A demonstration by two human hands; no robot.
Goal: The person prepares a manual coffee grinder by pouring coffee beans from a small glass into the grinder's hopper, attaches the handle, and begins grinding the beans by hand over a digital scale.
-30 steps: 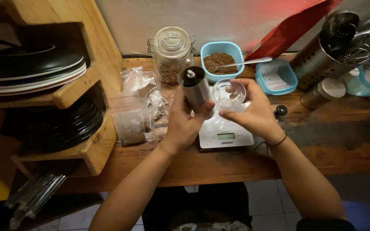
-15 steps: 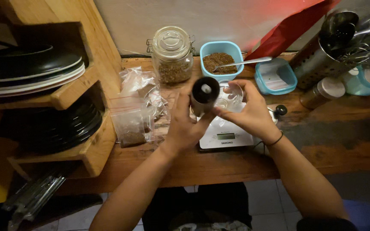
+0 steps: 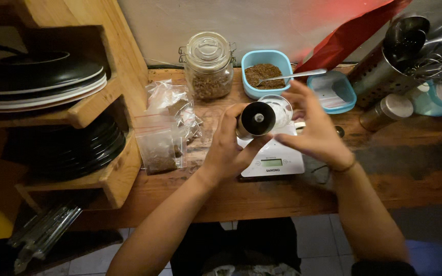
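While the dark metal cylindrical grinder [image 3: 256,119] stands with its long axis toward my camera, round end up, my left hand [image 3: 229,148] wraps its barrel above the white scale [image 3: 272,159]. My right hand [image 3: 315,130] hovers spread beside it, near the clear glass cup [image 3: 278,109], over the rough wooden surface [image 3: 410,168].

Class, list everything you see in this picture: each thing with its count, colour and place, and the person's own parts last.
Grinder: one, silver and black, in the left grip above the scale.
Scale: one, white, on the table.
Glass: one, clear, on the scale.
Jar: one, clear, lidded, by the wall.
Tub: one, blue, brown grounds and a spoon inside.
Bags: several, clear, left of the scale.
Plates: stacked, dark and white, in the wooden rack.
Table: one, wooden.
Left hand: around the grinder.
Right hand: open, beside the glass.
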